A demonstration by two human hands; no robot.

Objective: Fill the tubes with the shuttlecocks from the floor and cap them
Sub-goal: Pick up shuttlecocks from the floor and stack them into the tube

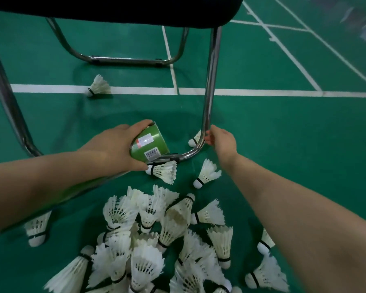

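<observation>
Shuttlecocks (156, 240) are lying heaped at bottom centre of the frame, well below both hands. Left hand (114, 149) is wrapping around the green tube (149, 144) at mid-frame, fingers clamped on its end. Right hand (221, 140) is reaching toward the chair leg (209, 92), beside a lone shuttlecock (195, 139); its fingers are curled, pinch unclear.

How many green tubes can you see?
1. The green tube is gripped in the left hand, beside the chair's metal leg, just beyond the shuttlecock pile. Others may be out of view.
</observation>
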